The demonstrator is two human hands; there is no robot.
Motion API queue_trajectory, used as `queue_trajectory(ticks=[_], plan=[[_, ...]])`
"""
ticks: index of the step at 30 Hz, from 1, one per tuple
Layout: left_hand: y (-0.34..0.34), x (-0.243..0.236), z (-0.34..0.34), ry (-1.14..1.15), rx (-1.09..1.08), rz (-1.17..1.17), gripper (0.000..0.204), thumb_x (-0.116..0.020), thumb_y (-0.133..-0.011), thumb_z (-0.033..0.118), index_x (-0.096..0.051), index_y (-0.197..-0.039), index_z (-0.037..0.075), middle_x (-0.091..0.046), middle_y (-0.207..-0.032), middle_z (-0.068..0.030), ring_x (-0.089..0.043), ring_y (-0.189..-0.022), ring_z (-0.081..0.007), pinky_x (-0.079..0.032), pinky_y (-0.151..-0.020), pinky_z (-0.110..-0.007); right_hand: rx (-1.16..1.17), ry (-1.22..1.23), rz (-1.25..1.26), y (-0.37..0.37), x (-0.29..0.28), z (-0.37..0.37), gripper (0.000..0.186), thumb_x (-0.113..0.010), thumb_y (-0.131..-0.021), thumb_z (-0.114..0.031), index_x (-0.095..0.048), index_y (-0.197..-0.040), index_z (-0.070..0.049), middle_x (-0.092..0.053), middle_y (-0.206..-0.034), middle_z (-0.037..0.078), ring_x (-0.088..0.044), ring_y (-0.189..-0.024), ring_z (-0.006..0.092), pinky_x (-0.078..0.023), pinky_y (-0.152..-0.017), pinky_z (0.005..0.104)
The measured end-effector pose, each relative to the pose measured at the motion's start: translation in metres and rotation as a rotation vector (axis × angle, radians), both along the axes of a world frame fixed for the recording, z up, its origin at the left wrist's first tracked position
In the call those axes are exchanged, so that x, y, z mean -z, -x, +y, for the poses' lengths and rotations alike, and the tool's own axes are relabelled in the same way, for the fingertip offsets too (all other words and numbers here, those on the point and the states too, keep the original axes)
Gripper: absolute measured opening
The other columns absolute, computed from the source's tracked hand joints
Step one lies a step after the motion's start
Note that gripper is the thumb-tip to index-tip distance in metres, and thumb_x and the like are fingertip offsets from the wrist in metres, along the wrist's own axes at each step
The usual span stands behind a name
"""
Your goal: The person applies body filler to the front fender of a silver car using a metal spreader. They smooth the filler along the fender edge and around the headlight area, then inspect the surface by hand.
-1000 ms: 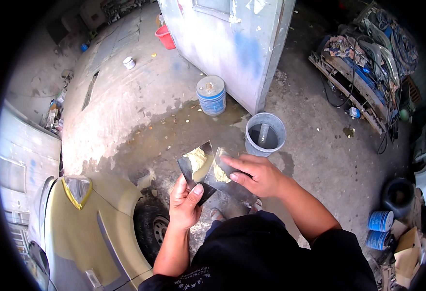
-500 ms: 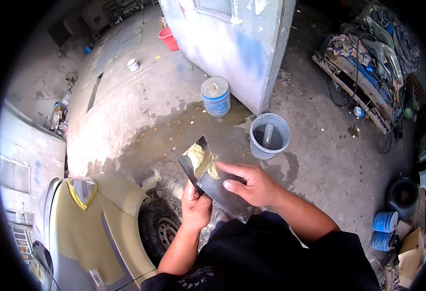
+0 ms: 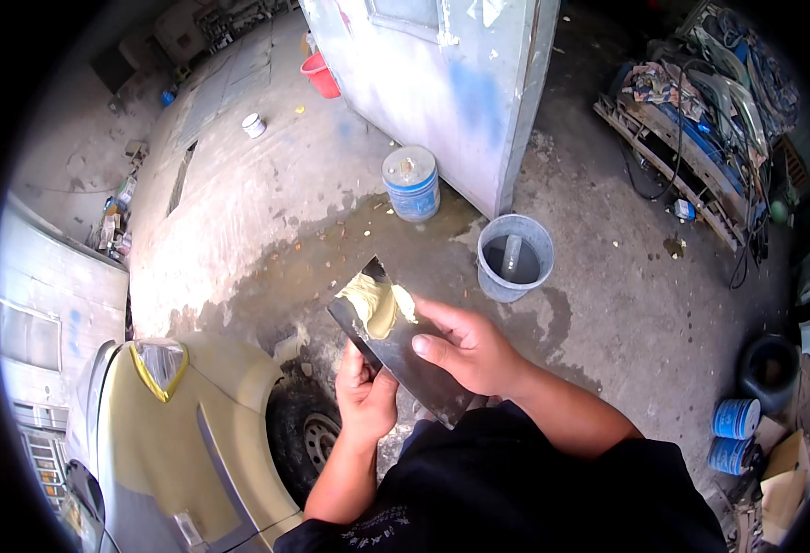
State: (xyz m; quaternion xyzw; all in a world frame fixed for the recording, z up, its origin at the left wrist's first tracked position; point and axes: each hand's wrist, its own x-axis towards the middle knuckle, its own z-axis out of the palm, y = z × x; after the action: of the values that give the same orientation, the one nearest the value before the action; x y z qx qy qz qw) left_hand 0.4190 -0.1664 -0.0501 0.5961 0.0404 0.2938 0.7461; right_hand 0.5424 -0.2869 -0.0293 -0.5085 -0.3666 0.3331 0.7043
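Note:
My left hand [image 3: 366, 396] is closed on the lower left edge of a dark, flat putty board [image 3: 428, 382], tilted in front of my body. Pale yellow putty [image 3: 368, 300] lies in a thick, folded smear across the board's far end. Over the board, my right hand [image 3: 479, 355] has its thumb and fingers bent round what looks like a thin, dark putty spreader, its outline blending into the board. Putty also clings beside the right fingertips. The fingers under the board are partly hidden.
Left of me stands a yellowish car fender [image 3: 211, 415] with a wheel [image 3: 308, 433]. Ahead are a lidded blue-and-white pail [image 3: 411, 184], a grey bucket [image 3: 516, 286] holding liquid and a clear bottle, and a large pale panel [image 3: 423, 83]. Blue cans [image 3: 735, 419] and a tire [image 3: 767, 369] lie right.
The board has shifted slightly left and turned. My right hand has moved a little left and up, its index finger now more bent; the putty has been pushed into a rounded fold.

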Motion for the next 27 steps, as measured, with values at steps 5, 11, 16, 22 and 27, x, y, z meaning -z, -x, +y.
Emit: queue_trajectory(ticks=[5,11,16,22,27], plan=[[0.001,-0.035,0.003,0.138,0.063,0.0,0.054,-0.051,-0.089,-0.009,-0.035,-0.14,0.0,-0.052,-0.13,-0.01,-0.052,-0.115,-0.0154,-0.04,-0.098,-0.03,0.074,0.153,-0.41,-0.012,-0.005,-0.011,0.051,-0.057,-0.093,-0.015,-0.041,-0.139,-0.001,-0.056,-0.129,0.02,-0.056,-0.117,0.0264,-0.043,-0.097,0.033],[0.004,-0.017,0.002,-0.364,-0.056,0.145,0.052,-0.051,-0.09,-0.007,-0.038,-0.14,0.0,-0.061,-0.119,-0.0088,-0.057,-0.102,-0.0134,-0.043,-0.089,-0.025,0.059,0.062,-0.359,-0.016,-0.007,-0.01,0.05,-0.057,-0.093,-0.015,-0.042,-0.138,0.001,-0.053,-0.133,0.019,-0.053,-0.121,0.0236,-0.041,-0.099,0.032],[-0.003,-0.008,0.006,-0.663,-0.156,0.128,0.05,-0.052,-0.087,-0.007,-0.043,-0.136,0.0,-0.067,-0.101,-0.0166,-0.066,-0.085,-0.0198,-0.049,-0.076,-0.027,0.009,-0.034,-0.095,-0.006,-0.004,-0.008,0.05,-0.055,-0.095,-0.008,-0.036,-0.14,0.005,-0.045,-0.14,0.015,-0.047,-0.125,0.018,-0.04,-0.102,0.0304],[-0.006,0.001,0.009,-0.907,-0.251,0.121,0.05,-0.052,-0.085,-0.008,-0.046,-0.134,-0.001,-0.065,-0.105,-0.0211,-0.068,-0.09,-0.0315,-0.052,-0.077,-0.032,-0.153,-0.053,0.448,0.003,-0.015,-0.006,0.052,-0.053,-0.096,-0.011,-0.033,-0.141,0.007,-0.049,-0.136,0.015,-0.048,-0.121,0.015,-0.041,-0.1,0.0281],[-0.002,-0.013,0.007,-0.873,-0.175,0.132,0.049,-0.054,-0.086,-0.007,-0.046,-0.133,-0.001,-0.065,-0.101,-0.0202,-0.068,-0.086,-0.0274,-0.052,-0.072,-0.029,-0.013,-0.084,0.118,-0.003,0.002,-0.004,0.053,-0.054,-0.096,-0.014,-0.034,-0.141,0.005,-0.049,-0.136,0.018,-0.048,-0.124,0.0211,-0.039,-0.102,0.032]])
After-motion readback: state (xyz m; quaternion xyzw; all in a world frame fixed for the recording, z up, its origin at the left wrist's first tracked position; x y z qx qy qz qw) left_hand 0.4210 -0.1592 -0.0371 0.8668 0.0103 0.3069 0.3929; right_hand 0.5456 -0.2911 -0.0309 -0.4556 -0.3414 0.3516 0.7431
